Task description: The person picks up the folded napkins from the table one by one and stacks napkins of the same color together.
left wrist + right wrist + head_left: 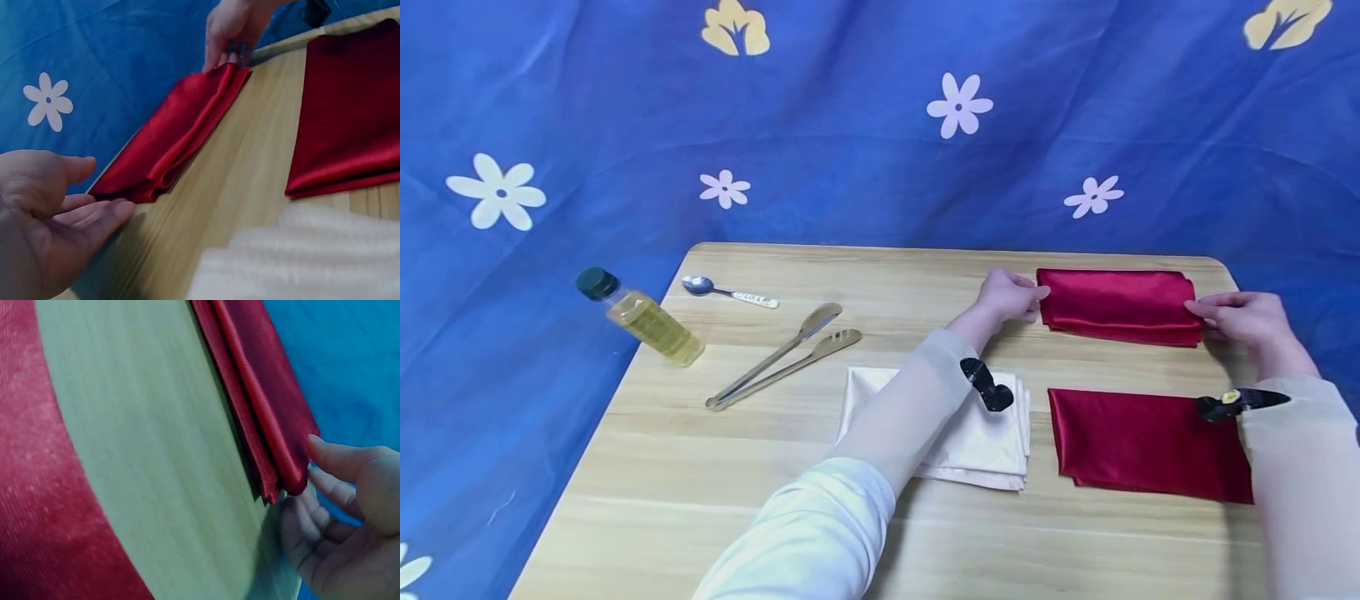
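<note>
A folded red satin cloth (pixel 1116 307) lies near the far right edge of the table, between both hands. At its left end, the left hand (pixel 1009 296) touches the cloth with fairly straight fingers; in the left wrist view its thumb stands apart from the fabric. The right hand (pixel 1247 321) pinches the opposite end, thumb at the upper corner and fingers at the lower layers, as the right wrist view shows. Closer to the body lies a second folded red satin cloth (pixel 1142 442). Under the left forearm, a folded white cloth (pixel 977 442) is partly hidden.
On the left of the wooden table (pixel 700 492) are metal tongs (pixel 775 362), a spoon with a white handle (pixel 722 292) and a bottle of yellow liquid with a green cap (pixel 655 327). A blue flowered curtain (pixel 850 125) hangs behind the table.
</note>
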`<action>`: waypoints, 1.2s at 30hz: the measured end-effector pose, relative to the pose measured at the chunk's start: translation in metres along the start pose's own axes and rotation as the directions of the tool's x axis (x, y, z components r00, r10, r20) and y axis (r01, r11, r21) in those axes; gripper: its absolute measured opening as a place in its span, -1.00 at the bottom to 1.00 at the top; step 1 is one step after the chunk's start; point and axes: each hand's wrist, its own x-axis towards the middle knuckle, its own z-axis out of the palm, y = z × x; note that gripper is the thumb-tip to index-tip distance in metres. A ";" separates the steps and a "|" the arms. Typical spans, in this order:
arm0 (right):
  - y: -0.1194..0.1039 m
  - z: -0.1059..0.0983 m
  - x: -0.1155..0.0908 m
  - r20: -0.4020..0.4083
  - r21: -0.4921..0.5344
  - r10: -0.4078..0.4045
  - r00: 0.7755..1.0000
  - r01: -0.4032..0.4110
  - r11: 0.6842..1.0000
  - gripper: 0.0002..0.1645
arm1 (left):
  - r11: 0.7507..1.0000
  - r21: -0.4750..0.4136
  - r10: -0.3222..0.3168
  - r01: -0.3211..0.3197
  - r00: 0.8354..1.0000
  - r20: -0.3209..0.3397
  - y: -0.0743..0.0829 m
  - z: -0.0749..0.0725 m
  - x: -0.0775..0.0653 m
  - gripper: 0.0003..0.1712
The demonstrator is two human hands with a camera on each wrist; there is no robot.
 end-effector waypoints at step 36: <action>-0.022 0.022 0.002 0.040 -0.102 -0.058 0.997 0.062 0.993 -0.57 | 0.896 0.443 0.048 -0.018 0.997 -0.057 0.003 0.024 0.015 -0.67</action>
